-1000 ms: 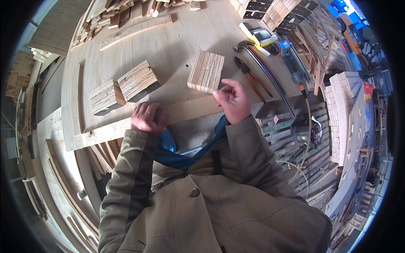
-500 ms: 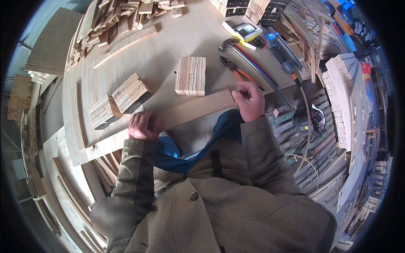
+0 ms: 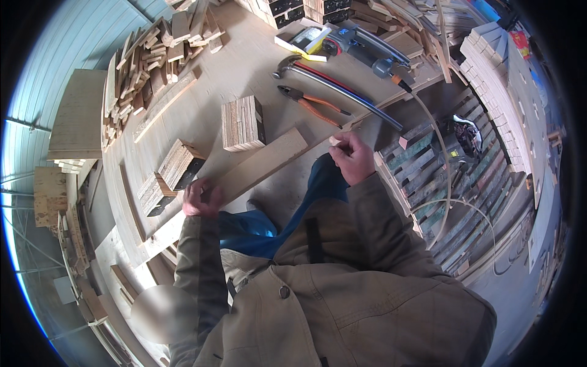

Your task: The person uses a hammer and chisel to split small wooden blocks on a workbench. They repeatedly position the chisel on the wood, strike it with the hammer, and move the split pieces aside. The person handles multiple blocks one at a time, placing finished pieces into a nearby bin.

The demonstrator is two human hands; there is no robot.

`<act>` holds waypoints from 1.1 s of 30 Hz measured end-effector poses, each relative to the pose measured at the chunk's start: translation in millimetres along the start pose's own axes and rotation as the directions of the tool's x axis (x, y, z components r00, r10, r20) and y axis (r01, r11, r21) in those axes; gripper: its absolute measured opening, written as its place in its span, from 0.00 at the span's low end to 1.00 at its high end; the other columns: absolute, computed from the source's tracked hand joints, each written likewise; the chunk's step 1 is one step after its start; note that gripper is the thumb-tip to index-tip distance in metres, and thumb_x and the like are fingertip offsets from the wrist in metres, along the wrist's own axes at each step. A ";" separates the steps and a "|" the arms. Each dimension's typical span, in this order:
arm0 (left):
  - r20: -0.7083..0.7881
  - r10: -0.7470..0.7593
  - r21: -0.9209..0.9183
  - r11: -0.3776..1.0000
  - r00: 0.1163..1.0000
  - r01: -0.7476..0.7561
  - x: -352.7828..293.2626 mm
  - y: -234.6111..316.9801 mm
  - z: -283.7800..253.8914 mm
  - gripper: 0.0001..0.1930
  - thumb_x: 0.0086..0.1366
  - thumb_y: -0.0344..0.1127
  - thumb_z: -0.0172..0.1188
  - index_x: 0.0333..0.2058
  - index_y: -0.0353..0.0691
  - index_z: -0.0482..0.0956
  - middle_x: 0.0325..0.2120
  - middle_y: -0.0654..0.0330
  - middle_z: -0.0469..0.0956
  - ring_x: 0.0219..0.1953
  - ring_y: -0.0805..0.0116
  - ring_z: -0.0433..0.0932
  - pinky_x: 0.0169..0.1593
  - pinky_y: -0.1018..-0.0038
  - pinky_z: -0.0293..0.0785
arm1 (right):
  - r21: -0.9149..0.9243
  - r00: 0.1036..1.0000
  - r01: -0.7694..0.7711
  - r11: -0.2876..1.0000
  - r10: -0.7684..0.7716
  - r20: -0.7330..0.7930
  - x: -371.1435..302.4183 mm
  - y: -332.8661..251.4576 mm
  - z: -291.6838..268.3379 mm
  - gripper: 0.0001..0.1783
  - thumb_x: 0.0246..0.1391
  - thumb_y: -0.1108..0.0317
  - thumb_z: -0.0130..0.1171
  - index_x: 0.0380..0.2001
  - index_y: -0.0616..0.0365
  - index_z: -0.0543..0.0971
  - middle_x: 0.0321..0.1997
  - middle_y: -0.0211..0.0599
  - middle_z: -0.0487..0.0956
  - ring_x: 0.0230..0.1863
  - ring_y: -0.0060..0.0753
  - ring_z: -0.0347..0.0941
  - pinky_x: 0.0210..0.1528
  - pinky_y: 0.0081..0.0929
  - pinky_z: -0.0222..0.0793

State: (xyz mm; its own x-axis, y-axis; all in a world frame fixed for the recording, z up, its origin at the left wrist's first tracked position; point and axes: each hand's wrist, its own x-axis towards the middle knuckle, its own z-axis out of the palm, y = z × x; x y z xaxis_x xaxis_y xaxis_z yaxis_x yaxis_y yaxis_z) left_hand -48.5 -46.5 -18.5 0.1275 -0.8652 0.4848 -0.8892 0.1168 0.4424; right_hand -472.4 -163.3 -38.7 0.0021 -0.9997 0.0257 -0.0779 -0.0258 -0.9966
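A flat wooden board (image 3: 263, 162) lies slantwise along the near edge of the worktable. My left hand (image 3: 203, 198) is closed around its left end, fingers over the top. My right hand (image 3: 354, 160) is off the board, a little beyond its right end, with thumb and fingers pinched together. Something small and pale shows at those fingertips, too small to name. Behind the board stands a block of layered wood (image 3: 240, 123). Two more blocks, one nearer (image 3: 154, 193) and one farther (image 3: 179, 165), sit beside my left hand. Pliers with orange handles (image 3: 312, 107) lie beyond my right hand.
A claw hammer (image 3: 342, 90) and a nail gun (image 3: 361, 46) with a hose lie at the back right, near a yellow-and-white box (image 3: 306, 41). Loose wood strips (image 3: 159, 67) are heaped at the back left. A slatted pallet (image 3: 428, 159) stands to the right, below table height.
My right hand has come away from the board's right end and is now pinched in the air. My left hand stays on the board. The view has turned, shifting the tools leftward.
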 end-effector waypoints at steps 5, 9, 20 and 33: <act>0.032 -0.035 0.042 0.999 0.999 0.034 25.8 37.3 1.9 0.36 0.56 0.42 0.79 0.62 0.39 0.79 0.56 0.46 0.81 0.56 0.47 0.82 0.60 0.54 0.80 | -0.015 0.998 -0.044 0.999 0.043 -0.054 -4.2 11.7 -24.6 0.17 0.60 0.70 0.72 0.50 0.63 0.82 0.33 0.37 0.86 0.33 0.27 0.83 0.39 0.28 0.80; 0.123 -0.162 0.030 0.987 0.979 0.160 57.8 84.4 15.8 0.50 0.54 0.46 0.81 0.73 0.41 0.66 0.64 0.43 0.74 0.65 0.44 0.76 0.67 0.52 0.76 | -0.001 0.996 -0.075 0.997 0.075 -0.045 -8.0 14.5 -32.5 0.18 0.60 0.71 0.72 0.51 0.64 0.82 0.32 0.37 0.86 0.32 0.27 0.83 0.38 0.28 0.79; 0.246 -0.337 0.086 0.941 0.909 0.326 131.1 116.7 68.3 0.65 0.48 0.53 0.85 0.78 0.39 0.54 0.70 0.33 0.67 0.71 0.37 0.70 0.73 0.50 0.70 | -0.031 0.982 -0.157 0.987 0.153 -0.114 -20.6 34.3 -77.2 0.17 0.60 0.70 0.72 0.51 0.64 0.83 0.33 0.38 0.87 0.32 0.26 0.83 0.38 0.28 0.79; 0.272 -0.191 -0.339 0.898 0.943 0.280 125.9 92.5 33.0 0.62 0.46 0.31 0.83 0.78 0.36 0.55 0.68 0.42 0.69 0.71 0.50 0.71 0.74 0.58 0.70 | -0.033 0.979 -0.156 0.987 0.150 -0.136 -24.9 34.1 -83.7 0.16 0.60 0.70 0.72 0.50 0.65 0.83 0.32 0.37 0.86 0.32 0.25 0.82 0.38 0.28 0.79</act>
State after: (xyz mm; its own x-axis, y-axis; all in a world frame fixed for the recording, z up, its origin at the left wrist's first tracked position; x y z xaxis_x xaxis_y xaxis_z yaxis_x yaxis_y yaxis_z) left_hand -129.2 -160.7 58.5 0.1708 -0.9710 0.1674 -0.6144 0.0279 0.7885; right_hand -558.6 -139.3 -66.9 -0.1448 -0.9829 -0.1141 -0.1104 0.1307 -0.9853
